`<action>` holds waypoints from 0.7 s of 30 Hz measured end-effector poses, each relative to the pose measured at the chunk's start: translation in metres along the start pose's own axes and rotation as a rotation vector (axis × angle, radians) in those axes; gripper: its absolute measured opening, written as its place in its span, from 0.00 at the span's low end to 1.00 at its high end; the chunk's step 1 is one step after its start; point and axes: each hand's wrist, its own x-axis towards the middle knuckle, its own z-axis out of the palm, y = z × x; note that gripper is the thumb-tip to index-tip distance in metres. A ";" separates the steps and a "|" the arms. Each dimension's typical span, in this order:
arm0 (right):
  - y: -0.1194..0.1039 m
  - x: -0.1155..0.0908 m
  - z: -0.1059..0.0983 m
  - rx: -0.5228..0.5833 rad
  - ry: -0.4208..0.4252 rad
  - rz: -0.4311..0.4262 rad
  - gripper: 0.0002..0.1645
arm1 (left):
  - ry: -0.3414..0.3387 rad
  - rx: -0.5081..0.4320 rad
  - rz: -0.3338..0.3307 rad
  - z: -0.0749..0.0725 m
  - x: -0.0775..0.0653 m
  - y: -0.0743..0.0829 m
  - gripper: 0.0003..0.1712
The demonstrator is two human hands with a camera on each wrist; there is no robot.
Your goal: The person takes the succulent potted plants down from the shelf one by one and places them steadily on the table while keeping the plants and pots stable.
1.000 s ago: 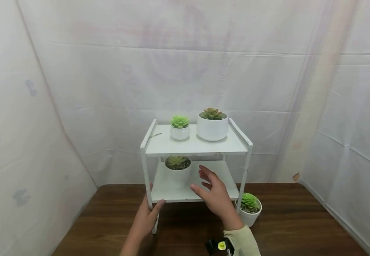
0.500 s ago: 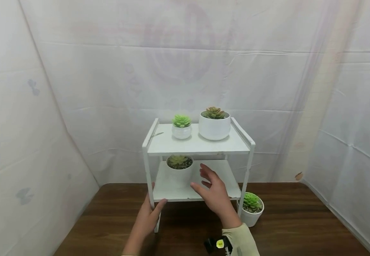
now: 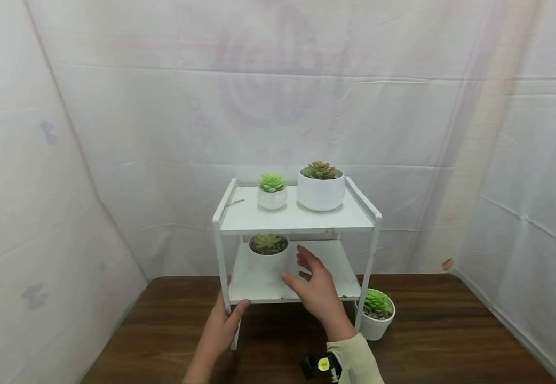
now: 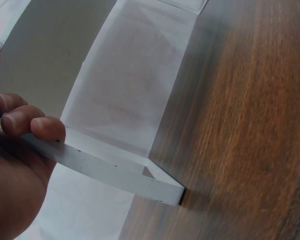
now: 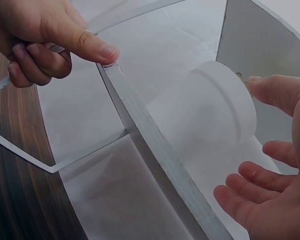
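Note:
A white two-tier shelf rack stands on the table. My left hand grips its front left corner at the lower tier; in the left wrist view the curled fingers wrap the white leg. On the lower tier, toward the left, sits a white pot holding a dull green succulent. Just right of and in front of that pot is my right hand, fingers spread and slightly bent, holding nothing. In the right wrist view a gap shows between the right fingers and the pot.
The top tier carries a small white pot with a bright green succulent and a larger white pot with a reddish-green one. Beside the rack's right leg, a potted green succulent stands on the brown wooden table. White sheeting surrounds everything.
My right hand has shifted slightly left, closer to the pot on the lower tier. The left hand keeps its grip on the rack. The head view has swayed a little.

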 end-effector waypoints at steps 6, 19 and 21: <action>0.002 0.005 0.006 -0.010 0.006 0.007 0.47 | 0.002 -0.009 -0.002 -0.001 0.001 -0.002 0.46; 0.005 0.009 0.013 -0.041 0.023 0.000 0.50 | -0.004 -0.028 0.008 0.000 0.001 -0.003 0.46; 0.004 0.010 0.014 -0.049 0.027 0.004 0.51 | -0.007 -0.028 0.005 0.000 0.001 -0.002 0.46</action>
